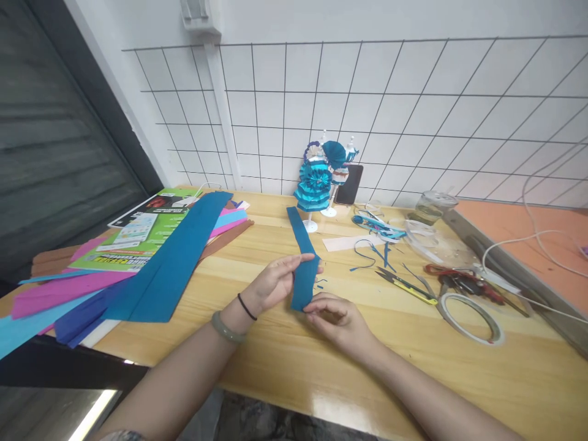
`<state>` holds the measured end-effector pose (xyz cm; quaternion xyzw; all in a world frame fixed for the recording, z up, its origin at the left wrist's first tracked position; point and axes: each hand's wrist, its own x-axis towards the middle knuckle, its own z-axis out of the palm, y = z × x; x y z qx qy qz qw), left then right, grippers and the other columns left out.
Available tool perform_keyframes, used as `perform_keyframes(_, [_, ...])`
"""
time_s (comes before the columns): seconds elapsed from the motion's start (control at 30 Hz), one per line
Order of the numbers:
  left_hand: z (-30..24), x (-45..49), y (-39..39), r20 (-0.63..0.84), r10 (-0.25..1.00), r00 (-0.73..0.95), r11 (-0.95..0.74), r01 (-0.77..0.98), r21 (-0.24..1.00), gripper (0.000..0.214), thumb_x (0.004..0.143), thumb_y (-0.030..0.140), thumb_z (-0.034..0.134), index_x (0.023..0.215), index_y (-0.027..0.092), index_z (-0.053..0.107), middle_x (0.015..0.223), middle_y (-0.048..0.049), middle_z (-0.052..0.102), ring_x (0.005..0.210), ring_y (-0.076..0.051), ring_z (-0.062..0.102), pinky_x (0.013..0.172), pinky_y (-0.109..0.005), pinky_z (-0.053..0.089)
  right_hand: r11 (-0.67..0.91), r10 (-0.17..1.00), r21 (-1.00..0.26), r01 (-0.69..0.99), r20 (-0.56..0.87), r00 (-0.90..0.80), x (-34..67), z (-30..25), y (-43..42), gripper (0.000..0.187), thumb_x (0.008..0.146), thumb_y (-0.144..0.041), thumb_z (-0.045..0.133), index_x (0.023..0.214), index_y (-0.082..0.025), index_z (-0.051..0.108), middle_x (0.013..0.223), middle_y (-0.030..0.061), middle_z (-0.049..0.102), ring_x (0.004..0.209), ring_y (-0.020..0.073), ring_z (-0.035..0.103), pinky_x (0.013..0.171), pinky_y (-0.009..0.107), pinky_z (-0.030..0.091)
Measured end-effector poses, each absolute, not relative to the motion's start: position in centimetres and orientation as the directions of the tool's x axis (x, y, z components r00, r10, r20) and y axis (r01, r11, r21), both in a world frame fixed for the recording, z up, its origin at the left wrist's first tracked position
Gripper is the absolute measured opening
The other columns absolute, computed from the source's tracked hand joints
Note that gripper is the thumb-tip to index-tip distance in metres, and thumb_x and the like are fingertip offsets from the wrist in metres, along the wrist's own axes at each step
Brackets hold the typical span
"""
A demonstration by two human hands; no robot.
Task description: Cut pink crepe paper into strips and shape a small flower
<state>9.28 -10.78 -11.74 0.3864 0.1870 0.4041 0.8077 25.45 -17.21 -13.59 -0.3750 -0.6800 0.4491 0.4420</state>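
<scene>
A long teal crepe paper strip (pixel 304 278) runs from the table toward me, its near part raised between my hands. My left hand (pixel 280 278) grips it partway along, forefinger laid across the front and the other fingers behind. At the strip's near end, the thumb and forefinger of my right hand (pixel 333 315) pinch the lower corner. The strip's far end lies on the table beside a small stand (pixel 310 224) dressed in pleated turquoise paper (pixel 313 187). Tiny teal scraps (pixel 321 283) lie just right of the strip.
Left are a magazine (pixel 133 260), a wide teal sheet (pixel 177 257) and stacked coloured papers. To the right lie a yellow cutter (pixel 408 286), a tape roll (pixel 471 318), scissors (pixel 450 285), ribbon scraps and a clear container (pixel 434 208). A phone (pixel 351 184) leans against the tiled wall.
</scene>
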Motion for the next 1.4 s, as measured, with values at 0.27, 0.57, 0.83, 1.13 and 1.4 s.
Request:
perform_keyframes(0.27, [-10.4,7.2,-9.1,0.086,0.929,0.360,0.194,-0.671,0.716,0.030,0.079,0.026,0.052,0.105,0.013,0.061,0.122,-0.0119,0.054,0.115,-0.027,0.047,0.098,-0.040,0.037,0.281,0.891,-0.949,0.141,0.204,-0.405,25.8,-13.2,-17.4,0.015,0.076,-0.031,0.060,0.080,-0.019,0.069,0.082,0.0070,0.066,0.077,0.0174,0.059,0.072,0.028,0.045])
perform_keyframes(0.57, [-9.8,4.2,-6.9,0.116,0.993,0.003,-0.084,-0.670,0.738,0.032,0.079,0.027,0.051,0.107,0.016,0.059,0.124,-0.0088,0.053,0.114,-0.022,0.049,0.092,-0.034,0.042,0.085,0.987,-0.991,0.103,0.070,-0.142,26.1,-13.5,-16.4,0.036,0.072,-0.047,0.059,0.052,-0.017,0.059,0.059,0.0028,0.058,0.061,0.0152,0.051,0.058,0.025,0.040])
perform_keyframes(0.83, [-10.7,3.8,-6.1,0.027,0.999,0.029,-0.004,-0.601,0.799,0.037,0.077,0.021,0.055,0.113,0.013,0.053,0.103,-0.0125,0.063,0.092,-0.021,0.062,0.078,-0.032,0.051,0.004,1.000,-0.997,0.076,0.001,-0.029,26.3,-13.6,-15.8,0.038,0.067,-0.051,0.063,0.053,-0.016,0.058,0.046,-0.0010,0.053,0.046,0.0102,0.045,0.050,0.023,0.035])
perform_keyframes(1.13, [-12.2,6.0,-7.5,-0.092,0.968,0.235,0.167,-0.322,0.932,0.077,0.073,0.028,0.065,0.136,0.031,0.022,0.084,-0.0033,0.065,0.072,-0.016,0.066,0.072,-0.035,0.053,-0.008,0.999,-0.999,-0.036,-0.009,0.034,26.6,-13.8,-15.3,0.032,0.061,-0.046,0.070,0.062,-0.016,0.061,0.051,0.0004,0.058,0.047,0.0116,0.050,0.051,0.024,0.041])
perform_keyframes(1.4, [-11.6,5.6,-7.4,-0.101,0.984,0.146,0.142,-0.308,0.941,0.043,0.070,0.025,0.067,0.108,0.014,0.050,0.080,-0.0096,0.067,0.070,-0.015,0.065,0.065,-0.025,0.051,0.015,0.996,-0.972,-0.233,-0.005,0.084,27.7,-13.9,-14.5,0.025,0.057,-0.034,0.076,0.072,-0.018,0.063,0.069,0.0028,0.063,0.063,0.0156,0.057,0.062,0.029,0.048])
